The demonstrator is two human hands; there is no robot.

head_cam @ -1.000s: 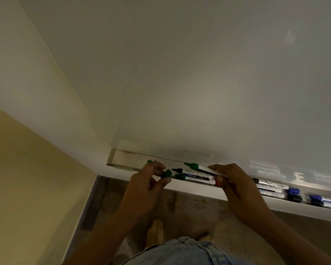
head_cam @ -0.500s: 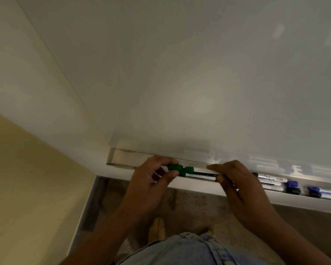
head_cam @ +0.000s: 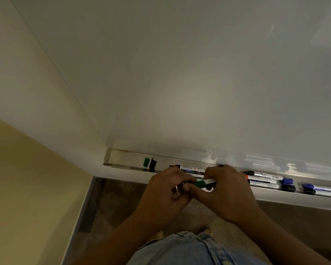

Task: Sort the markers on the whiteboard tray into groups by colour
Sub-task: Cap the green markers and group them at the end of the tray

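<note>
While at tray-edge (head_cam: 294, 200), hands (head_cam: 167, 192) (head_cam: 225, 192) round marker (head_cam: 201, 183)

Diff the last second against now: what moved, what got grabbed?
The left hand and right hand came off the tray toward the person. They now hold a green marker between them, in front of its edge. Before, they worked at green markers lying in it. With the left hand gone, a green cap and black cap show. The blue markers at the right stayed put.
</note>
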